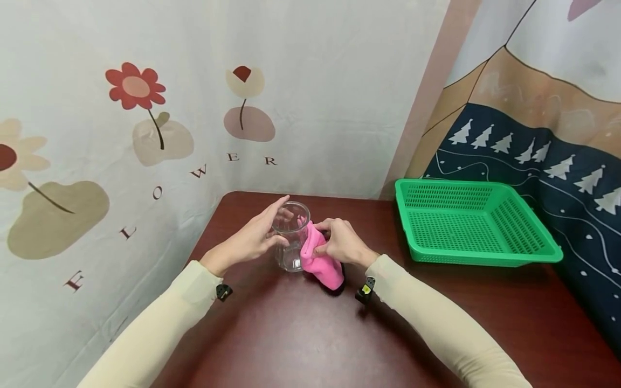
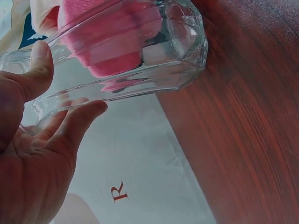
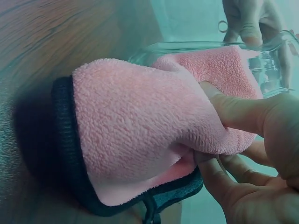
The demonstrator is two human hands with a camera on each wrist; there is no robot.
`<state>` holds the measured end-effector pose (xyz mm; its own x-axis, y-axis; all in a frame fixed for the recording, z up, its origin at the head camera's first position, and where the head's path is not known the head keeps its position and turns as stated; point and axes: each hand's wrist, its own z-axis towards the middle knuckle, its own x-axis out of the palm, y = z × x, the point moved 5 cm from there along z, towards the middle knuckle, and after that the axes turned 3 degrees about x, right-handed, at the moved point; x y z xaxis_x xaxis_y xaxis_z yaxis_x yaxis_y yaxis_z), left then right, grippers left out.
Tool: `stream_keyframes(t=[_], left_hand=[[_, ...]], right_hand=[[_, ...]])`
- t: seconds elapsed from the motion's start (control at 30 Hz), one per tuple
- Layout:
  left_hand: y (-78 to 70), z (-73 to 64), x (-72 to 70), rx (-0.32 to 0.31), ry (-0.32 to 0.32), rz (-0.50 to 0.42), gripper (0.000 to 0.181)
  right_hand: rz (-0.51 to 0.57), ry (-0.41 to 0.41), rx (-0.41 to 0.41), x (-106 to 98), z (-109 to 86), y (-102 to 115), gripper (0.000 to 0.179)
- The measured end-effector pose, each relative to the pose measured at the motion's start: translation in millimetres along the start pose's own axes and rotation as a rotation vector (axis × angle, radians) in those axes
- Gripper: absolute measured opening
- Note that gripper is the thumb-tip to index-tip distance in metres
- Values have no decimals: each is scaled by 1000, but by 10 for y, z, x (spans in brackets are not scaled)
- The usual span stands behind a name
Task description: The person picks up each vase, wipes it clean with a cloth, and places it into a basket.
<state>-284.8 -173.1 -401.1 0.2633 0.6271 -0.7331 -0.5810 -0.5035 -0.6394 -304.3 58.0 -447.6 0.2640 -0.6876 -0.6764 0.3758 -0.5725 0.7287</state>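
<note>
A clear glass jar (image 1: 290, 260) stands on the table, its open mouth facing up. My left hand (image 1: 247, 240) holds it around the upper part, thumb on one side and fingers on the other; the left wrist view shows the jar's faceted sides (image 2: 187, 56). Against the jar's right side lies a fuzzy pink cloth (image 1: 326, 269) with dark edging. My right hand (image 1: 345, 241) pinches a fold of that cloth between thumb and fingers. In the right wrist view, the lower part of the cloth (image 3: 126, 126) hangs loose, with a dark loop at its edge.
A green plastic basket (image 1: 485, 258) sits at the back right of the dark red wooden table (image 1: 291, 334). Behind the table hangs a pale curtain (image 1: 330, 108) printed with flowers and letters. A dark cloth (image 1: 558, 178) with white trees hangs at the right.
</note>
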Motion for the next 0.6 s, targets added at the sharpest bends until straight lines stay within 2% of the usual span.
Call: stream_keyframes(t=[0.37, 0.6], left_hand=[[7, -16, -11, -8, 22, -3, 110], [33, -6, -13, -64, 48, -29, 109]], right_hand=[[60, -20, -11, -141, 19, 150, 62], [120, -59, -45, -210, 50, 236, 58]])
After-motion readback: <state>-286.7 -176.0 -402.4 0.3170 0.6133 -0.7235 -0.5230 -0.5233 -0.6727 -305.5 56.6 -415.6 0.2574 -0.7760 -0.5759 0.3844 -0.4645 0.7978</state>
